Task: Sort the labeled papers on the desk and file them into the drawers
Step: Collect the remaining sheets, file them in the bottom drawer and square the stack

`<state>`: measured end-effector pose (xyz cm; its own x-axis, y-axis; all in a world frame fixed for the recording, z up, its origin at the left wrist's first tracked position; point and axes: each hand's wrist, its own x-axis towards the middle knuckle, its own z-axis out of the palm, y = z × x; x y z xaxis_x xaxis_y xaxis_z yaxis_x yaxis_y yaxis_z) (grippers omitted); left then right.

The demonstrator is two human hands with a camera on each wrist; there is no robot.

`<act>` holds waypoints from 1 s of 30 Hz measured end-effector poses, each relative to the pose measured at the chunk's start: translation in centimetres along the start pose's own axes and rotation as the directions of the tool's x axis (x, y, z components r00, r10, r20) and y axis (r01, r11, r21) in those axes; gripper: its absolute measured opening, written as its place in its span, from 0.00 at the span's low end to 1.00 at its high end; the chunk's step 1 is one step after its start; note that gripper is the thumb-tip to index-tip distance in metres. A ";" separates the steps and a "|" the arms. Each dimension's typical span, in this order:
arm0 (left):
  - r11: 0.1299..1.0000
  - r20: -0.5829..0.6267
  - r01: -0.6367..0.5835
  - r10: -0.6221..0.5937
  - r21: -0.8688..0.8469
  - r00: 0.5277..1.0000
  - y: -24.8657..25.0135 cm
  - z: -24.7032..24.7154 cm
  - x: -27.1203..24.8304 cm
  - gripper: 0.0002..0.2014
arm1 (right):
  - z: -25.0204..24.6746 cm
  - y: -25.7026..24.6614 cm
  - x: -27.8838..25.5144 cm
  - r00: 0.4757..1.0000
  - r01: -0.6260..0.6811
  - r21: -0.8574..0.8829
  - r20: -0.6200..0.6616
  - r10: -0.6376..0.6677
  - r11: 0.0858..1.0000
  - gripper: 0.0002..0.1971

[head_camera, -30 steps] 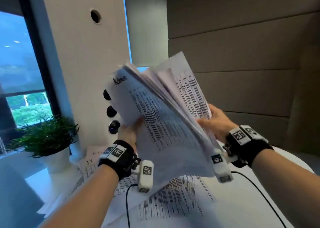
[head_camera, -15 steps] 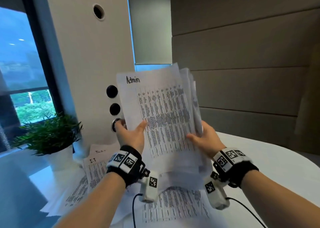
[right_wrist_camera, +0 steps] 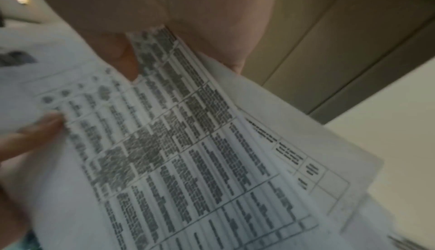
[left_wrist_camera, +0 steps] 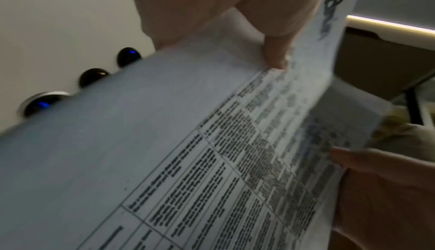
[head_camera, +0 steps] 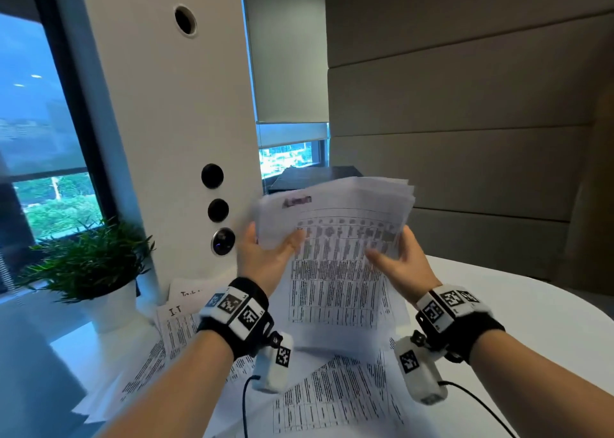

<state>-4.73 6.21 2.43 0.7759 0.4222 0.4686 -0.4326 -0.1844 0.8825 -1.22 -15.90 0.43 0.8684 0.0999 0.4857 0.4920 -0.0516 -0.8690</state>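
A stack of printed sheets [head_camera: 335, 291], its top page labelled "Admin", stands nearly upright above the desk. My left hand [head_camera: 265, 258] holds its left edge, with the thumb [left_wrist_camera: 275, 49] on the front page and the fingers behind. The right edge is held by my right hand [head_camera: 403, 264], whose thumb [right_wrist_camera: 122, 58] lies on the print. The stack's lower edge is down at the loose papers [head_camera: 332, 397] lying on the desk. An "I.T" sheet [head_camera: 176, 321] lies at the left, with another labelled sheet [head_camera: 189, 293] behind it.
The white desk [head_camera: 531, 321] has a curved right edge. A potted plant [head_camera: 89, 258] stands at the left. A white pillar with round buttons [head_camera: 217, 210] rises behind the papers. The dark top of a cabinet [head_camera: 315, 175] shows behind the stack.
A second ago the sheets were fanned and tilted. They were squared up, and the stack has since come down toward the desk, with both hands still on its edges.
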 end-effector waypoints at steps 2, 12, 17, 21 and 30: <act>0.997 -0.019 -0.046 0.047 0.060 0.999 0.6 0.4 -0.3 0.11 | 0.9 -0.4 0.1 0.998 0.059 -0.051 0.004 -0.059 0.997 0.28; 0.999 -0.142 -0.052 0.052 0.003 0.989 0.0 0.5 -0.6 0.32 | 1.4 -0.4 -1.0 0.995 0.102 0.079 0.003 -0.102 0.992 0.32; 0.989 -0.051 -0.130 0.134 0.072 0.990 -0.2 0.0 -0.6 0.38 | 0.9 -0.9 -0.4 0.997 0.083 0.205 -0.019 -0.081 0.975 0.38; 0.985 -0.043 -0.163 0.166 0.057 0.985 0.2 0.0 -0.1 0.39 | 0.5 -2.1 0.7 0.992 0.129 0.316 -0.047 -0.120 0.940 0.41; 0.997 -0.038 0.079 -0.080 -0.023 0.996 -0.6 0.2 -0.7 0.09 | 1.2 -0.3 0.3 0.999 0.001 0.278 0.052 -0.016 0.961 0.36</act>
<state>-4.92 5.79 1.53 0.7901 0.4687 0.3950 -0.3807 -0.1300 0.9155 -1.16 -14.68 0.76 0.8562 0.1521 0.4938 0.4561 0.2265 -0.8606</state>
